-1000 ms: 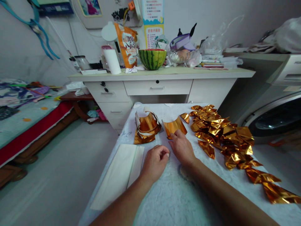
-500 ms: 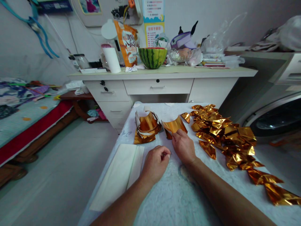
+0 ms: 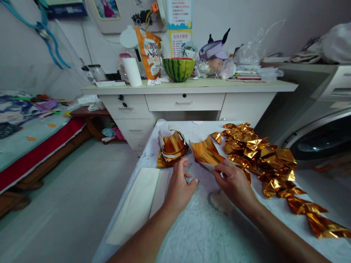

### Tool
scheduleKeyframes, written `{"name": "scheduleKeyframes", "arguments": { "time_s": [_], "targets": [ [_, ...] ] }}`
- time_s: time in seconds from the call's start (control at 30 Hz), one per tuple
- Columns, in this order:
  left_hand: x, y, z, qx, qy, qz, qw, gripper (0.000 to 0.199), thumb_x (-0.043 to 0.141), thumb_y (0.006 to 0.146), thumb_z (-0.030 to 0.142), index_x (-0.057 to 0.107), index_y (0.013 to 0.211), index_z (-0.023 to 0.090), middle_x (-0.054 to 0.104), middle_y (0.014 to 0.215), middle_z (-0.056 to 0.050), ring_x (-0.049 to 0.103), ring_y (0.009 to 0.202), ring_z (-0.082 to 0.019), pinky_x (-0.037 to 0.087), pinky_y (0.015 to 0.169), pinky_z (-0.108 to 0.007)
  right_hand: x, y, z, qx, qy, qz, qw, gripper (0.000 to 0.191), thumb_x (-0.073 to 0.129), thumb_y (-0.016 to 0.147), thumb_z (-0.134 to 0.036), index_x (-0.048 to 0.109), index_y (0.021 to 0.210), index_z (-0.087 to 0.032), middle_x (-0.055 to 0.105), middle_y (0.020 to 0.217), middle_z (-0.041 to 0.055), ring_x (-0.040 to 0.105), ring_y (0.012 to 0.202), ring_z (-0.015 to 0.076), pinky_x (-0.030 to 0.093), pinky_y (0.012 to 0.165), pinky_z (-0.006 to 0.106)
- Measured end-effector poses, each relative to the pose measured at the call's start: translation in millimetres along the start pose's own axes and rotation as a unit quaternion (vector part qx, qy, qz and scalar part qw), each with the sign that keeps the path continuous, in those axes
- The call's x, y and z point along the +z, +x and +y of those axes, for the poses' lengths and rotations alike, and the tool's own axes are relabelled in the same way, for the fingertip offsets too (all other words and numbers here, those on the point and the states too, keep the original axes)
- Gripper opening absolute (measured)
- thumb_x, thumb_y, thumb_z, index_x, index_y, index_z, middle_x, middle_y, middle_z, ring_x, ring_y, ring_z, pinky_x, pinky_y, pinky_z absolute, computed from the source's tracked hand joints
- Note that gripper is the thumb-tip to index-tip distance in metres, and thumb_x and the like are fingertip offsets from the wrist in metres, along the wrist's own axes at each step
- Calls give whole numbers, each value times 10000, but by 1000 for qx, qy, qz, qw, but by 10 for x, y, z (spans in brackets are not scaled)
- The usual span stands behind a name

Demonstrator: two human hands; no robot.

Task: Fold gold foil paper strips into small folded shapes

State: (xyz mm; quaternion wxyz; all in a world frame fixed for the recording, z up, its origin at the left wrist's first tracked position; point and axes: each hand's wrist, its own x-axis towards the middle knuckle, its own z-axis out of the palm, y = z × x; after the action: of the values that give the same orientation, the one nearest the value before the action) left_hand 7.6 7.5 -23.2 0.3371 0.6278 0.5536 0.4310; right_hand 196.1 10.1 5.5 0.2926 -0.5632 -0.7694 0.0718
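My right hand (image 3: 233, 179) pinches the near right corner of a curved sheet of gold foil paper (image 3: 206, 150), whose pale underside shows along the near edge. To its left, my left hand (image 3: 181, 184) is open, thumb and fingers apart, with nothing in it. Just beyond those fingers a curled stack of gold foil sheets (image 3: 173, 142) lies on the cloth-covered table (image 3: 203, 226). White folded paper (image 3: 135, 204) rests beside my left forearm. Along the right side spreads a pile of folded gold foil pieces (image 3: 255, 149).
Behind the table stands a white desk (image 3: 186, 101) carrying a cut watermelon (image 3: 178, 69), an orange pouch (image 3: 150, 54) and a white paper roll (image 3: 132, 71). A washing machine (image 3: 323, 109) is on the right, a bed (image 3: 46, 135) on the left.
My right hand has moved right and nearer, drawing the foil sheet's near corner with it. My left hand's fingers have spread from a curled pose.
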Motion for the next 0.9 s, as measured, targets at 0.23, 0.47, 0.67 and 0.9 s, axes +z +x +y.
{"name": "scheduleKeyframes", "arguments": {
  "time_s": [0.23, 0.47, 0.67, 0.9],
  "targets": [
    [-103, -1, 125, 140, 85, -25, 986, 396, 649, 697, 43, 604, 1033, 249, 497, 1220, -47, 458, 1183, -247, 388, 1015, -421, -202, -328, 86, -46, 79, -103, 990, 199, 471, 882, -180, 603, 736, -208, 618, 819, 39, 597, 720, 164, 450, 619, 268],
    [-101, -15, 136, 172, 73, -121, 975, 197, 587, 716, 14, 612, 768, 201, 611, 948, -27, 538, 987, -205, 434, 890, -352, -156, -411, 337, 6, 80, -36, 996, 433, 430, 698, -76, 636, 1058, -202, 670, 1104, 82, 620, 1059, 231, 484, 940, 392],
    [-91, -36, 160, 164, 28, -162, 973, 187, 580, 713, 9, 613, 765, 186, 603, 916, -30, 577, 916, -169, 454, 824, -282, 4, -435, 571, 67, -51, 19, 996, 431, 432, 725, -144, 656, 1094, -148, 665, 1175, 142, 615, 1095, 283, 475, 971, 465],
    [-66, -87, 186, 175, 12, -209, 962, 175, 580, 738, 14, 638, 759, 177, 623, 840, -17, 588, 826, -141, 446, 764, -244, 19, -401, 491, 87, -49, 52, 994, 369, 386, 836, -228, 656, 1068, -132, 687, 1134, 154, 622, 1065, 289, 481, 943, 454]
  ]
}}
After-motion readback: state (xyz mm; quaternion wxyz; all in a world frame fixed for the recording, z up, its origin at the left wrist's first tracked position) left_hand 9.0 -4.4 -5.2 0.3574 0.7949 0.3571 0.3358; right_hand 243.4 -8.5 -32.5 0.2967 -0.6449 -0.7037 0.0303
